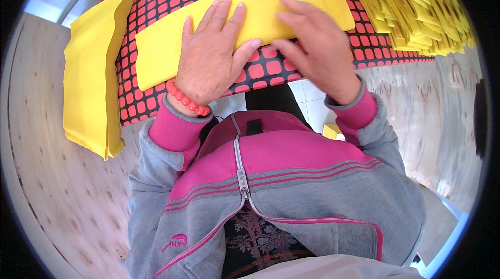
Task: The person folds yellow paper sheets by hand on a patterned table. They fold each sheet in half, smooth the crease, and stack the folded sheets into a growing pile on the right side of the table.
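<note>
Yellow sheet (245,23) lies at 12 o'clock on red-and-black mat (260,68). It is pressed flat by left hand (211,57), fingers spread wide, and right hand (315,44), fingers loosely together. Risk: sheet could be creased or skewed if hands press unevenly. Yellow stack (91,70) at 9, yellow pile (416,8) at 2.

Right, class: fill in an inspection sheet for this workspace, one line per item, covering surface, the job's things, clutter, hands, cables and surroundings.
Surface: pale wooden table with a red-and-black checked mat on it.
Job's things: long folded yellow sheet lying flat across the mat.
Clutter: folded yellow stack at the left; heap of yellow folded pieces at the upper right.
Hands: left hand flat on the sheet, red bead bracelet on the wrist; right hand pressing the sheet, fingers spread.
Cables: nothing seen.
Surroundings: white tiled floor below the table edge.
</note>
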`<state>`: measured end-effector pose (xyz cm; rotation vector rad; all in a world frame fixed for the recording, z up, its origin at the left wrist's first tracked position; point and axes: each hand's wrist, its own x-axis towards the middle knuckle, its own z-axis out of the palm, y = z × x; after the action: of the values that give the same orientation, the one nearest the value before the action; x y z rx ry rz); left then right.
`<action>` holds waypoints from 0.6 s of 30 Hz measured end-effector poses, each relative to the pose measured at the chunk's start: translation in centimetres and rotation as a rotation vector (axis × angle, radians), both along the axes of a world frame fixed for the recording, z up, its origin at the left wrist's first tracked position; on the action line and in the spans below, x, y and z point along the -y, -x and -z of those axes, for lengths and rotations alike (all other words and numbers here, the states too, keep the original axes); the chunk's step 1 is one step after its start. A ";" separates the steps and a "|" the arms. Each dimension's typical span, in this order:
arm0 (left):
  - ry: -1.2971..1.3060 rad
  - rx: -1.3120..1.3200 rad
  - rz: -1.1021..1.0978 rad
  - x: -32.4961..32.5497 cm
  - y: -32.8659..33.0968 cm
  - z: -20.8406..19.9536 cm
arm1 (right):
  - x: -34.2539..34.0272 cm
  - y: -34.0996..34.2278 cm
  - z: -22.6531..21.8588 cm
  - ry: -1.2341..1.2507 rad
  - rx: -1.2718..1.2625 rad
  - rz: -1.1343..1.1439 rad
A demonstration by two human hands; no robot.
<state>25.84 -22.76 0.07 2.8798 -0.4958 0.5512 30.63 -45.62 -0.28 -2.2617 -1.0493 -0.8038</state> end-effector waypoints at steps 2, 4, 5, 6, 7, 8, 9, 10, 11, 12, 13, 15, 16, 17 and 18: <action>0.021 -0.005 -0.010 0.1 -0.1 -0.1 | -0.9 0.4 0.0 0.028 -0.048 -0.031; 0.054 -0.028 -0.020 0.2 -0.2 -0.2 | -0.8 0.7 -0.3 0.022 -0.129 -0.050; 0.043 -0.033 -0.024 0.3 -0.3 -0.3 | -0.6 0.8 -0.4 0.014 -0.171 -0.054; 0.032 -0.039 -0.029 0.3 -0.3 -0.4 | -0.6 1.1 -0.5 0.013 -0.139 -0.056; 0.020 -0.044 -0.036 0.4 -0.3 -0.5 | -0.3 1.4 -0.7 0.030 -0.173 -0.070; 0.014 -0.051 -0.042 0.5 -0.3 -0.6 | 0.0 1.8 -0.8 0.053 -0.215 -0.071; 0.006 -0.057 -0.050 0.6 -0.3 -0.6 | 0.2 2.0 -0.9 0.076 -0.257 -0.073; -0.001 -0.065 -0.058 0.7 -0.2 -0.7 | 0.4 2.0 -0.9 0.071 -0.233 -0.061; -0.006 -0.063 -0.060 0.8 -0.2 -0.7 | 0.6 1.9 -0.8 0.040 -0.216 -0.016; -0.011 -0.061 -0.061 0.9 -0.2 -0.7 | 0.8 1.6 -0.8 0.015 -0.196 0.027; -0.018 -0.059 -0.063 0.9 -0.2 -0.8 | 1.0 1.4 -0.7 -0.007 -0.176 0.064; -0.026 -0.052 -0.064 1.0 -0.1 -0.8 | 1.8 0.6 -0.7 0.063 -0.003 0.146; -0.033 -0.051 -0.068 0.9 -0.2 -0.8 | 2.2 0.5 -0.8 0.076 0.024 0.174; -0.017 -0.057 -0.061 0.9 -0.2 -0.8 | 2.6 0.4 -0.9 0.092 0.073 0.208; -0.003 -0.067 -0.056 0.9 -0.2 -0.8 | 3.2 0.8 -1.1 0.099 -0.001 0.224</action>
<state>26.02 -23.62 0.91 2.9117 -0.4074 0.4615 29.78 -48.77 0.81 -2.4952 -0.8629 -0.8568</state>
